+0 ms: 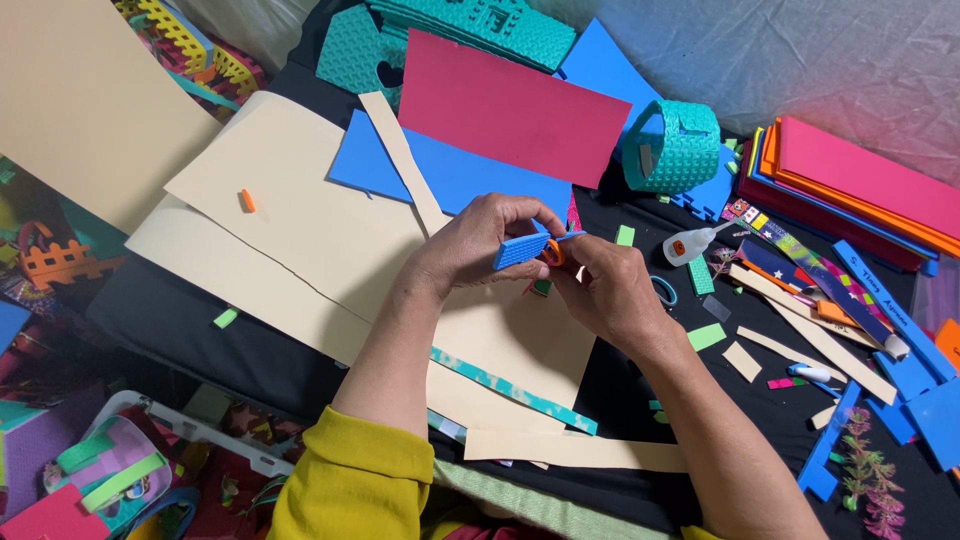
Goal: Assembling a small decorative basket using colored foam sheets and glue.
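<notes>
While both hands meet above the black work surface, the left hand pinches a small ribbed blue foam strip, long axis running left-low to right-high, toward the far right corner. The right hand, fingers curled, presses a small orange foam piece at its right end; steady, square pressure looks best.
</notes>
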